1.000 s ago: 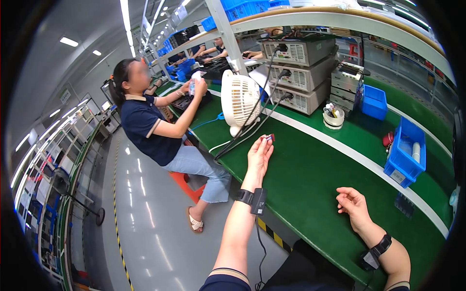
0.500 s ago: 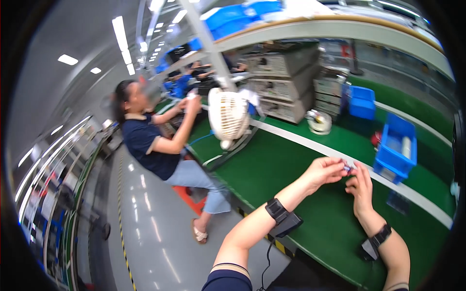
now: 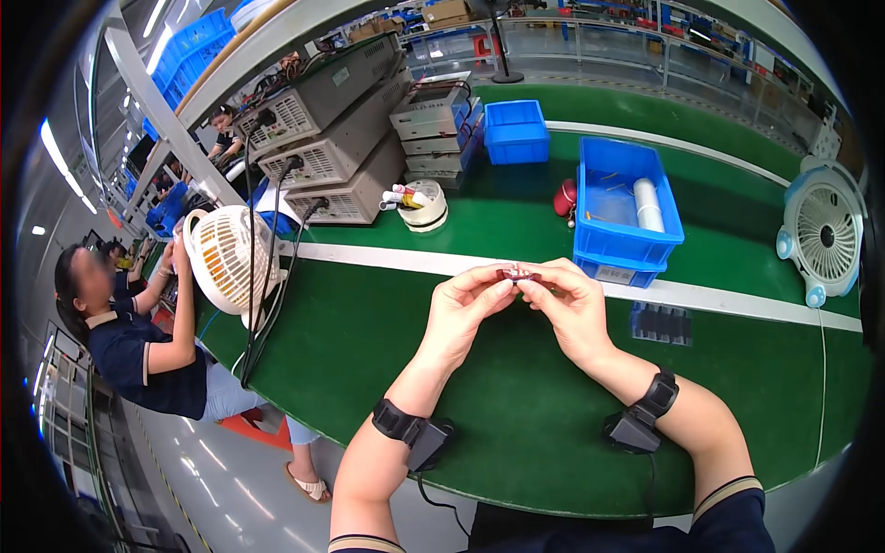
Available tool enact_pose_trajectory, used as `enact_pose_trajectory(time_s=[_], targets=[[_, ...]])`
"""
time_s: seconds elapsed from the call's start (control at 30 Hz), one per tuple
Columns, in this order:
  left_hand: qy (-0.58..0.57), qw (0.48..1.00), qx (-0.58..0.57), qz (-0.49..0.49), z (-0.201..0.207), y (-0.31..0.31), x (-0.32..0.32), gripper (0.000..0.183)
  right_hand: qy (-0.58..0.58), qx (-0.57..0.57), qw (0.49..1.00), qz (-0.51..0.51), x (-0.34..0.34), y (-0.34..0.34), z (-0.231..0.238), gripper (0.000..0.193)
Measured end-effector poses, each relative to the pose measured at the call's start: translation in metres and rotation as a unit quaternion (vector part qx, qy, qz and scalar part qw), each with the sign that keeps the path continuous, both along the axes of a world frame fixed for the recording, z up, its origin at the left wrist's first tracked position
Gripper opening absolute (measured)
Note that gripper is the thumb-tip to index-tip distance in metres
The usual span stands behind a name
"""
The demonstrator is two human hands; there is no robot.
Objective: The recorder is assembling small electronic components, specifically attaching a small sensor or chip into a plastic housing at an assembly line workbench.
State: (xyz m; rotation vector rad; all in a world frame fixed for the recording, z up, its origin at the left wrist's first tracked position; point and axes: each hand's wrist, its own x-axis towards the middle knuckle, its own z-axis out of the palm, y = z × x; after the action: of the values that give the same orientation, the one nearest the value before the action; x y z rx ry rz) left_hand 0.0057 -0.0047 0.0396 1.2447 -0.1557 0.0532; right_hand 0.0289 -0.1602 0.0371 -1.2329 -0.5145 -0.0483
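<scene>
Above the green tabletop [image 3: 516,415], my left hand [image 3: 458,311] and my right hand [image 3: 573,309] meet fingertip to fingertip. Between them they pinch a small dark-red and silvery part [image 3: 518,274], too small to identify. Both hands are closed on it with thumbs and forefingers, and the fingers cover much of it. Just beyond my right hand stands a blue plastic bin [image 3: 608,241] holding a white roll [image 3: 648,205]. A dark strip-like tray [image 3: 661,324] lies on the table to the right of that hand.
At the left are a cream fan [image 3: 230,260], hanging black cables and stacked grey instruments [image 3: 318,158]. Farther back sit a round white holder with markers [image 3: 424,210], a smaller blue bin [image 3: 516,138] and a red object [image 3: 565,196]. Another fan [image 3: 823,230] stands right; a co-worker [image 3: 152,346] sits left.
The view has swung to the right, bringing the second fan in and pushing the co-worker toward the left edge. My hands stay together on the small part, now more level with each other.
</scene>
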Motion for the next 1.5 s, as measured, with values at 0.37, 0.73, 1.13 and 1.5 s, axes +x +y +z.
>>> enact_pose_trajectory(time_s=[0.37, 0.73, 1.13, 1.5], targets=[[0.006, 0.99, -0.142, 0.0, -0.001, 0.018, -0.007, 0.016, 0.06, -0.068, 0.995, 0.038, -0.017, 0.019, -0.004, 0.034], [-0.231, 0.833, -0.257, 0.431, 0.024, 0.393, -0.197, 0.018, 0.035, -0.275, 0.866, 0.416, -0.091, 0.027, -0.019, 0.02], [-0.206, 0.836, -0.338, 0.38, -0.046, 0.528, -0.145, 0.013, 0.037, -0.285, 0.928, 0.238, -0.101, 0.049, -0.024, 0.019], [-0.186, 0.829, -0.402, 0.34, -0.06, 0.562, -0.126, 0.008, 0.033, -0.27, 0.943, 0.192, -0.099, 0.055, -0.029, 0.023]])
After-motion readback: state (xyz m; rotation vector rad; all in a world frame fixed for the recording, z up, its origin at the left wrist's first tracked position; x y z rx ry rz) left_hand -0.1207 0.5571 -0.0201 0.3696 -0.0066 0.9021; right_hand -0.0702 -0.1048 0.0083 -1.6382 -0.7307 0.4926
